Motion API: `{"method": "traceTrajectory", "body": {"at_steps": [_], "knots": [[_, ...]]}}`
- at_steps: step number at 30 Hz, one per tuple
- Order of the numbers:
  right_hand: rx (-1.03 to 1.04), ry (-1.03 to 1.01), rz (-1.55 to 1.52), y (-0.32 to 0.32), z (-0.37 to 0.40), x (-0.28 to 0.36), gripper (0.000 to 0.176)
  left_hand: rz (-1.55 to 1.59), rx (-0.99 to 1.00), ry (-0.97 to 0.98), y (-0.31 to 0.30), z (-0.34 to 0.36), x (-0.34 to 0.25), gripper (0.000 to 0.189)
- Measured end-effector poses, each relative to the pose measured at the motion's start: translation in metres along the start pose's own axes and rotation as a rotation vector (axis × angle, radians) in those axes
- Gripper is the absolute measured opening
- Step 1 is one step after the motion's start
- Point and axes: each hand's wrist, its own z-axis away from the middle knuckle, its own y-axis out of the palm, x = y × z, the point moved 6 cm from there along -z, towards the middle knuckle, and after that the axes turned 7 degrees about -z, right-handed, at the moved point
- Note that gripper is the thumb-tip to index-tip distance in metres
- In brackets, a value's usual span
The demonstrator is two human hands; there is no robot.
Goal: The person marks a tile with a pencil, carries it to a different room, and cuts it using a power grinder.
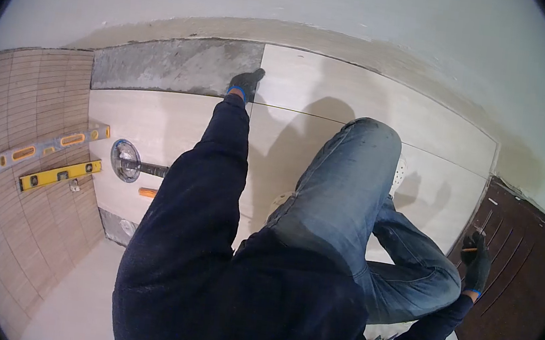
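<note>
My left hand (246, 84), in a dark glove with a blue cuff, rests at the edge of a light tile (321, 82), beside the bare grey strip (164, 66). Its fingers look pressed together, and I cannot make out anything in them. Far to the right, my right hand (475, 261), also gloved, is closed around a thin tool with an orange part (470, 250). That hand is over the dark brown grooved panel (508, 261).
A grey level (49, 148) and a yellow level (59, 175) lie against the brown tiled surface (8, 222) at left. Near them are a round clear-and-metal tool (126, 160) and a small orange object (147, 192). My bent knee (372, 137) is over the light tiles.
</note>
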Motion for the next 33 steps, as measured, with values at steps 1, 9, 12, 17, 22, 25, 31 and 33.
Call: {"method": "traceTrajectory", "body": {"at_steps": [1,9,12,17,22,25,31,33], "knots": [[0.001,-0.019,0.048,0.0,0.001,0.003,0.049,-0.032,0.039,-0.026,-0.007,0.015,-0.012,0.068],[0.019,-0.094,0.092,0.005,0.001,0.01,0.048,-0.016,0.069,-0.023,-0.006,0.019,-0.014,0.069],[-0.012,-0.053,0.124,0.005,0.0,0.012,0.045,-0.028,0.009,0.007,0.001,0.004,-0.004,0.069],[0.031,-0.035,0.145,-0.001,-0.006,0.012,0.044,-0.141,-0.003,0.113,-0.007,0.015,-0.017,0.062],[0.056,-0.118,0.141,0.007,-0.005,0.023,0.044,-0.271,-0.082,0.176,-0.001,0.007,-0.014,0.067],[0.052,-0.125,0.156,0.005,-0.022,0.025,0.044,-0.223,-0.053,0.135,-0.01,0.017,-0.023,0.069],[0.082,-0.071,0.175,0.008,-0.031,0.033,0.041,0.094,0.094,0.023,-0.018,0.04,-0.024,0.05],[0.073,-0.039,0.18,0.017,-0.03,0.038,0.04,0.418,0.089,0.003,-0.021,0.045,-0.02,0.042]]}}
